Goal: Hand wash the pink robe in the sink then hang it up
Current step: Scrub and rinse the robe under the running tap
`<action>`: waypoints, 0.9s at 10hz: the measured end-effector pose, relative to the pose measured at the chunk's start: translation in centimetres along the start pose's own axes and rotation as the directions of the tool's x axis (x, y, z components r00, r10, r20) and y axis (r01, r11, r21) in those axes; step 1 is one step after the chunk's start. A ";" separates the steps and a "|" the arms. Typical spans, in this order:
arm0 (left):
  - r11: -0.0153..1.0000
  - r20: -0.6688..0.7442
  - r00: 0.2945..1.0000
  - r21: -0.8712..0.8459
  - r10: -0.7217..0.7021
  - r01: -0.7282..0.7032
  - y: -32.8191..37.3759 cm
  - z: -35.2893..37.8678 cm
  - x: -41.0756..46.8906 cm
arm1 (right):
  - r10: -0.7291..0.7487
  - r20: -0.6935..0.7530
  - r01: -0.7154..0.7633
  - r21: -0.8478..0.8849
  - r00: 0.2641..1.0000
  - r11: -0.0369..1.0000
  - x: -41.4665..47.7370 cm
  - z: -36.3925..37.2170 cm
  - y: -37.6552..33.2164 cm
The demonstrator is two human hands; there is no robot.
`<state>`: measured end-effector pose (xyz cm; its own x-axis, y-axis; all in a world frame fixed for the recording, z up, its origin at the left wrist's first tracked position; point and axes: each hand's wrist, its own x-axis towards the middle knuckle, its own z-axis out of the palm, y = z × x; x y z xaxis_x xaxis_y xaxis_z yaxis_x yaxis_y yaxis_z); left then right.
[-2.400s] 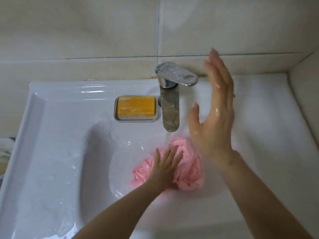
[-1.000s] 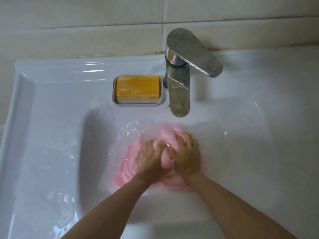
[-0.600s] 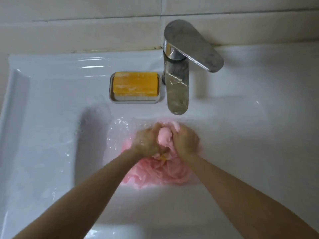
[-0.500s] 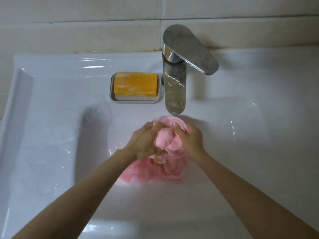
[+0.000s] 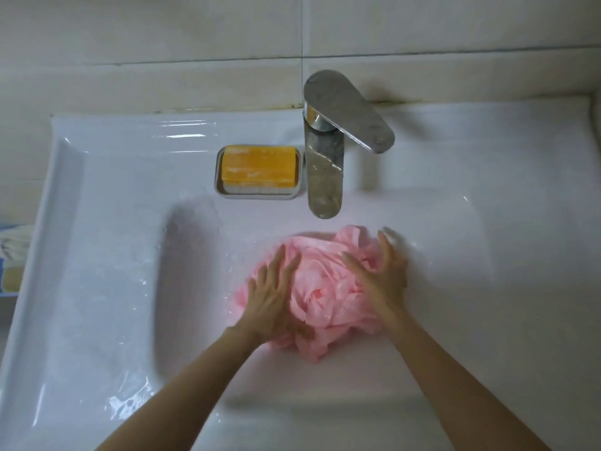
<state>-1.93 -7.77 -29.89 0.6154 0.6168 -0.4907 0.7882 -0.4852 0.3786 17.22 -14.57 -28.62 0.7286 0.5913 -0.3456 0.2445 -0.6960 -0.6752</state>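
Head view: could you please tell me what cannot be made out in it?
All in the head view:
- Drain: hidden under the pink robe, which the left hand and right hand press.
- Right fingertips: motion-blurred.
- Stacked items beside the sink: cut off by the left edge.
- Water from the tap: too faint to tell whether it runs.
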 end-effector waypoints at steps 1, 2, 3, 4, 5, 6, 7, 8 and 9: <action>0.997 -0.028 0.999 0.078 -0.020 0.022 1.4 2.0 0.3 | 0.026 0.154 -0.022 -0.027 0.988 0.999 0.4 3.7 -0.9; 0.996 0.061 0.995 0.019 -0.084 0.083 1.3 1.9 1.0 | -0.131 0.273 0.137 -0.002 0.953 0.991 -0.9 4.3 -0.9; 0.967 0.114 0.990 -0.228 -0.085 0.110 0.9 2.3 0.7 | -0.346 0.218 0.386 -0.177 0.912 0.905 -4.8 5.4 -0.2; 0.933 0.096 0.995 -0.357 -0.008 0.042 -0.6 5.0 1.2 | -0.418 0.081 0.423 -0.282 0.905 0.861 -6.9 7.9 -0.1; 0.897 0.070 0.981 -0.399 -0.179 0.192 -0.2 4.6 1.0 | -0.617 -0.146 0.513 -0.427 0.773 0.744 -4.4 9.6 0.4; 0.779 0.071 0.945 -0.548 -0.320 0.305 0.0 4.3 1.7 | -0.617 -0.154 0.504 -0.443 0.772 0.741 -2.6 10.0 1.7; 0.960 -0.137 0.973 -0.239 -0.183 0.147 0.5 2.5 1.8 | -0.404 -0.019 0.355 -0.441 0.915 0.824 0.2 9.5 0.7; 0.988 -0.093 0.986 0.079 0.136 -0.129 -1.0 1.8 1.8 | -0.087 -0.013 0.083 -0.194 0.996 0.978 2.0 7.7 -0.5; 0.994 -0.076 0.996 0.095 0.055 -0.048 -1.2 2.0 2.0 | -0.152 -0.049 0.154 0.041 0.987 0.987 -0.4 4.9 -1.8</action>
<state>-1.66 -7.21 -32.92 0.6564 0.6343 -0.4084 0.7540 -0.5707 0.3254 13.35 -11.58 -30.47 0.7134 0.6695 -0.2071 0.3270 -0.5794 -0.7466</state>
